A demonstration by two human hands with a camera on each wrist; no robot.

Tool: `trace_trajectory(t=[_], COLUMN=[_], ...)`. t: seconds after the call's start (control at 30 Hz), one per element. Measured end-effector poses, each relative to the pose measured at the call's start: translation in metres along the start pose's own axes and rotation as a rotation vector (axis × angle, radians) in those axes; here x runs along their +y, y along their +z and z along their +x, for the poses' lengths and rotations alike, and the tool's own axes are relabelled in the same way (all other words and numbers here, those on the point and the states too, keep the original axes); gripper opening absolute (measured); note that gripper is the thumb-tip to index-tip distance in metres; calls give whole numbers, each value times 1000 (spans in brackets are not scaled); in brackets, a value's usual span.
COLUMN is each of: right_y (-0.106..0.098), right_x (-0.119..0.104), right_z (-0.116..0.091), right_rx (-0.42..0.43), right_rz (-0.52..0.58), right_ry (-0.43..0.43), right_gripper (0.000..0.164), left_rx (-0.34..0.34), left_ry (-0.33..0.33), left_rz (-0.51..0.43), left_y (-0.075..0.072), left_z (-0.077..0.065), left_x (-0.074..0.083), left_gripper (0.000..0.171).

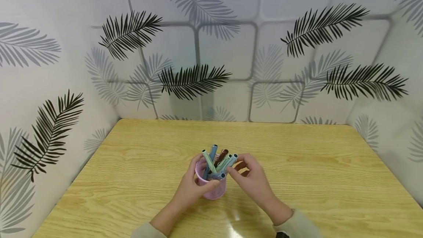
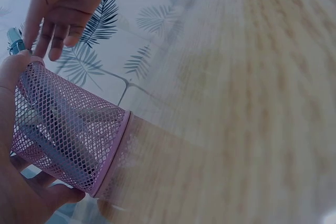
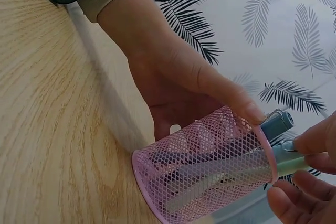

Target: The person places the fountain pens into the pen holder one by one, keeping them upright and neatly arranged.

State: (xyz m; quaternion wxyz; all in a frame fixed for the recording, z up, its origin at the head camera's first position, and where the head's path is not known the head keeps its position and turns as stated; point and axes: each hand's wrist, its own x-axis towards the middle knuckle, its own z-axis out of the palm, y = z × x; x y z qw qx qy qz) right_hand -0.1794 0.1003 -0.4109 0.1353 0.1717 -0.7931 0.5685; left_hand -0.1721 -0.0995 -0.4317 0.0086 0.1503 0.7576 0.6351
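A pink mesh pen cup stands on the table with several capped pens in it. My left hand grips the cup from the left side, its thumb near the front rim. Fingertips of my right hand pinch a light blue pen at the cup's right side; its lower part sits inside the mesh. Around it lean a light green pen, a dark blue pen, a brown pen and another blue pen tipped toward the front. The mesh partly hides the lower ends.
The wood-grain table stretches out on all sides of the cup. Behind it rises a pale wall with a leaf pattern. A dark band shows at the right sleeve.
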Motion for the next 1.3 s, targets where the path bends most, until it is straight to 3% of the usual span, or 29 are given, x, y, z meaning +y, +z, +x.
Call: trace_trajectory(t=[0.23,0.5,0.67,1.0,1.17,1.3], right_y=[0,-3,-4,-11,-16,-21], right_x=[2,5,8,14,17,25], right_z=[-3,-2,-3,-6,-8,-12], right_rx=[-61,-73,-80,-81,-101,-59], right_rz=[-32,-57,-68,-163,-258,-509], right_ry=[69,86,95,115,42,-114], right_gripper=[17,15,13,11,10,12], left_rx=[-28,-18,-2,-2,-10,-8], left_ry=[-1,12,21,-11,10,63], left_rz=[-19,1,82,135,150,245], left_y=[0,1,-1,-5,-11,-20], left_z=[2,11,12,8,8,6], left_x=[-2,-29,-31,-31,-29,-27], left_gripper=[87,88,88,95,100,91])
